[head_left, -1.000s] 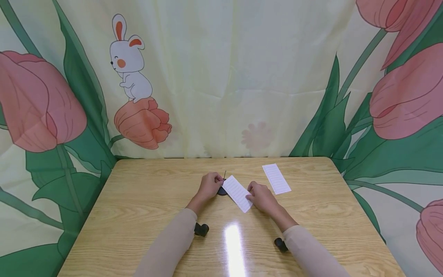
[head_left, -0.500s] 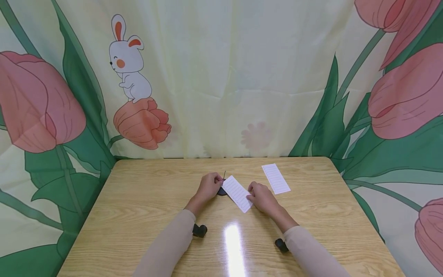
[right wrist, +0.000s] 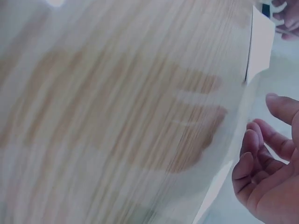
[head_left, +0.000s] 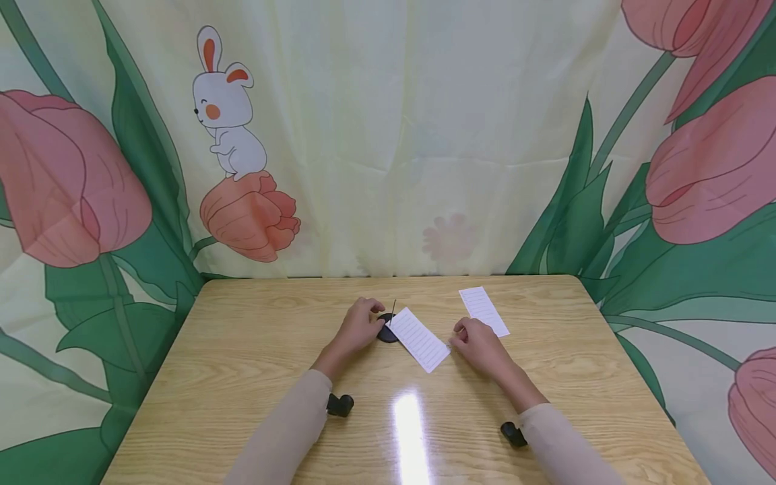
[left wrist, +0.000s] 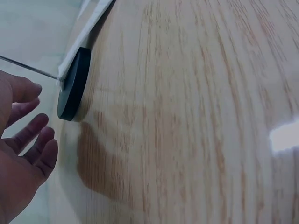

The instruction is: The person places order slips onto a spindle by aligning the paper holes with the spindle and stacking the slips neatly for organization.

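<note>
A bill spike with a round black base point(head_left: 388, 333) and a thin upright metal rod point(left wrist: 29, 66) stands on the table. One lined white slip of paper point(head_left: 419, 341) lies slantwise with its upper left corner on the base, where the rod rises through it. My left hand point(head_left: 359, 325) is beside the base, fingers loosely bent and holding nothing. In the left wrist view, its fingertips point(left wrist: 46, 140) are apart from the base. Just right of the slip's lower end, my right hand point(head_left: 480, 345) hovers with relaxed fingers and an empty grasp.
A second lined slip point(head_left: 485, 311) lies flat farther back on the wooden table point(head_left: 254, 377), partly behind my right hand. A printed curtain point(head_left: 364, 135) hangs along the table's back edge. Light glares off the tabletop near the front.
Both hands have let go of the slip. The left hand has shifted slightly left and the right hand has moved away to the right. The slip stays on the spike.
</note>
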A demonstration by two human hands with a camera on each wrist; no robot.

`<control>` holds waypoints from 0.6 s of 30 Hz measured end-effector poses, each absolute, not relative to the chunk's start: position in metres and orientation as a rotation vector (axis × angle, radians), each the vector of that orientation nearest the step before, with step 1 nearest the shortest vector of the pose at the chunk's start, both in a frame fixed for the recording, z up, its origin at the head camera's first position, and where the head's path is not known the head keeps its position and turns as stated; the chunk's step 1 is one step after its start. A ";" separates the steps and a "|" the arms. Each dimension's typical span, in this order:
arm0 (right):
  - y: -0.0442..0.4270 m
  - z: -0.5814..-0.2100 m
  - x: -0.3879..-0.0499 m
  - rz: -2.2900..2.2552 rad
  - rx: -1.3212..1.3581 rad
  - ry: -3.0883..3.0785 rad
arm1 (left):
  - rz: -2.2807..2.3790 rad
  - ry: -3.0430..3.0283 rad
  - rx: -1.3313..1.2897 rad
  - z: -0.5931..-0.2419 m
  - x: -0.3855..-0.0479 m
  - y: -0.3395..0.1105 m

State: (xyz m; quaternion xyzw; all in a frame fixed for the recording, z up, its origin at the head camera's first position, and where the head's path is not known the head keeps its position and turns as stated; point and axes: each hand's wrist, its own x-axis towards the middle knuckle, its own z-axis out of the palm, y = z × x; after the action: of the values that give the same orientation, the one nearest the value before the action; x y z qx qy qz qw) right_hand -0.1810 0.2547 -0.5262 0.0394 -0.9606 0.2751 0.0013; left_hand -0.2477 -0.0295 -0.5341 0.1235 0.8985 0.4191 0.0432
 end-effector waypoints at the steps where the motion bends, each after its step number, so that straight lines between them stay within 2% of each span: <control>1: 0.258 -0.526 -0.181 0.860 0.121 -3.011 | 1.278 2.746 0.388 -0.534 -0.248 -0.030; 18: 0.314 -0.521 -0.187 0.844 -0.032 -2.969 | 1.130 2.742 0.599 -0.539 -0.243 -0.038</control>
State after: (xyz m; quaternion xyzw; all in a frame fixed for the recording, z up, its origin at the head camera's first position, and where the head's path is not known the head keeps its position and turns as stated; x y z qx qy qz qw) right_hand -0.1873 0.3139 -0.5207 -0.0102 -0.9615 0.2733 0.0275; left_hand -0.2429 -0.0382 -0.5389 0.1977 0.9046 0.3730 0.0581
